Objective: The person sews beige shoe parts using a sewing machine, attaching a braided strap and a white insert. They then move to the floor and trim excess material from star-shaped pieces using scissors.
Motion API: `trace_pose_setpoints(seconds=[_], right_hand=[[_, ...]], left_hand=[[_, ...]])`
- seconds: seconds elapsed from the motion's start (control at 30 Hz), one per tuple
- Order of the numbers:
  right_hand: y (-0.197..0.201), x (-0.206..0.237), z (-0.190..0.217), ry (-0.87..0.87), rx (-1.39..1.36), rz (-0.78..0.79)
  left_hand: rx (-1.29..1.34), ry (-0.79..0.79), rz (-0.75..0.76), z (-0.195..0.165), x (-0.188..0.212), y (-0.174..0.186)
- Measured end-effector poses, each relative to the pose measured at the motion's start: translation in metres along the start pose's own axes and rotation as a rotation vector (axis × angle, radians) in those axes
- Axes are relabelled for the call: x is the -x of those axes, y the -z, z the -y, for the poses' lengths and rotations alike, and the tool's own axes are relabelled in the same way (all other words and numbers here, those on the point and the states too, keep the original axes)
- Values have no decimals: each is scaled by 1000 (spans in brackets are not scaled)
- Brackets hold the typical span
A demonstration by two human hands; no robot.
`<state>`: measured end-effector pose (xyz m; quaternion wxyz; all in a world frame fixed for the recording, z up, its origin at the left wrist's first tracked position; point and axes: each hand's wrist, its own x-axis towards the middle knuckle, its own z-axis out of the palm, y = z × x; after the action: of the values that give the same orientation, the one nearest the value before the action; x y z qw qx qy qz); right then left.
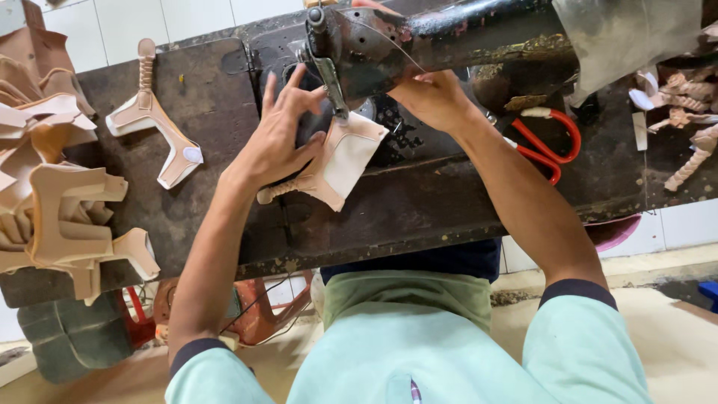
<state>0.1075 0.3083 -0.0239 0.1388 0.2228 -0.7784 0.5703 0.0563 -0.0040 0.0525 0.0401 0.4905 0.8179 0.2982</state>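
Observation:
A beige shoe-upper piece (340, 161) with a braided strap lies under the needle of a worn black sewing machine (419, 37). My left hand (280, 135) presses flat on the piece's left side, fingers spread beside the presser foot. My right hand (430, 97) reaches under the machine arm just right of the needle, fingers curled at the piece's top edge. What those fingers pinch is hidden by the machine.
A dark, scuffed work table (419, 202) carries everything. A stack of beige cut pieces (52, 194) lies at the left, one finished strap piece (153, 123) apart from it. Red-handled scissors (550, 142) lie right of my forearm. Braided scraps (684, 105) sit far right.

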Motion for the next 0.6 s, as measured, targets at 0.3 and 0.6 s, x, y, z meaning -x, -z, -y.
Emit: trace_pose_setpoints(seconds=[0.3,0.6], right_hand=[[1,11,-23,243,305,8],[7,-19,69,-713,403,330]], left_hand=[[60,-18,27,-5,5,-6],[43,130,-87,-42,15,-7]])
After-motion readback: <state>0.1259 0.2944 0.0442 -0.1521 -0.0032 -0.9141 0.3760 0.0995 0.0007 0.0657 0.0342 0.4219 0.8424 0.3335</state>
